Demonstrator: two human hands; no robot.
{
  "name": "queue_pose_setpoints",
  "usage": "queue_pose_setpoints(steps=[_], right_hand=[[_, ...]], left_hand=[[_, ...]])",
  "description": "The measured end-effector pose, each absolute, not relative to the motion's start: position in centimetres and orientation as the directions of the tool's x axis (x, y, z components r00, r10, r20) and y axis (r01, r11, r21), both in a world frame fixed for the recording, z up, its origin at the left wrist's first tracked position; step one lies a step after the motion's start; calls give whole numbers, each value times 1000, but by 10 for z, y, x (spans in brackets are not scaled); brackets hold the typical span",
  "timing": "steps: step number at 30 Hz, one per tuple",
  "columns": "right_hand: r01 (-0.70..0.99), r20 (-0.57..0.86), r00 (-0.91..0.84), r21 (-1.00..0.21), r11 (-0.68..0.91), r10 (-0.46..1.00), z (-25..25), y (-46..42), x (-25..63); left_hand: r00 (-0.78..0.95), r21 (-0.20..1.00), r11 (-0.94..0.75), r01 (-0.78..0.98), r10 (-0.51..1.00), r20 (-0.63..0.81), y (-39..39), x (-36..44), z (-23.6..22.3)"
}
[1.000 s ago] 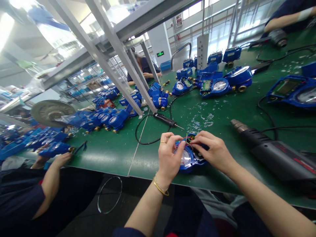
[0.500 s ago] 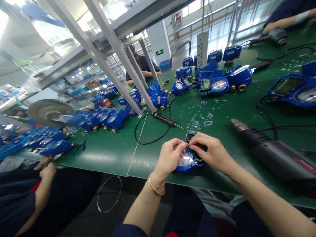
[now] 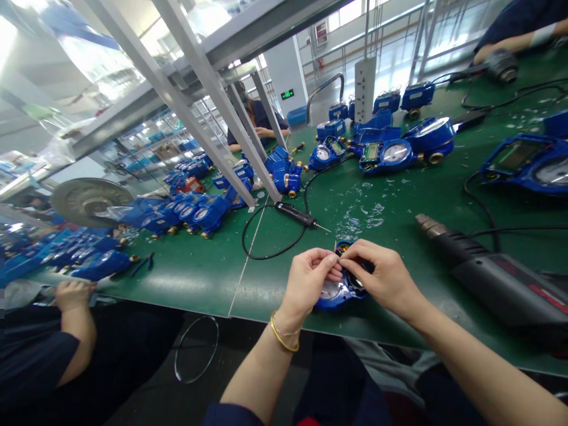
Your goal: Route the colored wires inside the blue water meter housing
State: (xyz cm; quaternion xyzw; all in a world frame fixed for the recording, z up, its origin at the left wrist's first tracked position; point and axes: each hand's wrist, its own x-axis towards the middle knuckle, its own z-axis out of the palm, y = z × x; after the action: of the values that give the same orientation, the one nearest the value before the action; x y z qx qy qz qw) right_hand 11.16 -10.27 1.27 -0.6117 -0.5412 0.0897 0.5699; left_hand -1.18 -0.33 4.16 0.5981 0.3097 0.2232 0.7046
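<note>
A blue water meter [image 3: 332, 302] with its housing open lies near the table's front edge, its round dial partly under my hands. Thin coloured wires [image 3: 341, 248] show in its open compartment, just beyond my fingertips. My left hand [image 3: 313, 275] is closed in a pinch over the dial side, on what looks like a thin wire. From the right, my right hand [image 3: 377, 269] pinches at the same spot, thumb and forefinger together. The fingertips of both hands meet, and they hide most of what is between them.
A heat gun [image 3: 497, 284] lies to the right, its nozzle toward the meters. Ahead is a soldering iron [image 3: 295, 214] with a looped cable, near plastic scraps [image 3: 364, 216]. More blue meters [image 3: 386, 154] stand behind. A co-worker's hand [image 3: 73, 294] is at the left.
My hands stay at the same spot above the meter; the left fingers have shifted slightly right and spread a little below the pinch. At the left, the co-worker's arm has moved.
</note>
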Motion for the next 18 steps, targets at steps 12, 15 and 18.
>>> queue_pose_setpoints(steps=[12, 15, 18], right_hand=[[901, 807, 264, -402, 165, 528, 0, -102, 95], [951, 831, 229, -302, 66, 507, 0, -100, 90], [969, 845, 213, -247, 6, 491, 0, -101, 87]], left_hand=[[635, 992, 129, -11, 767, -92, -9, -3, 39], [574, 996, 73, -45, 818, -34, -13, 2, 34], [454, 991, -2, -134, 889, 63, -4, 2, 34]])
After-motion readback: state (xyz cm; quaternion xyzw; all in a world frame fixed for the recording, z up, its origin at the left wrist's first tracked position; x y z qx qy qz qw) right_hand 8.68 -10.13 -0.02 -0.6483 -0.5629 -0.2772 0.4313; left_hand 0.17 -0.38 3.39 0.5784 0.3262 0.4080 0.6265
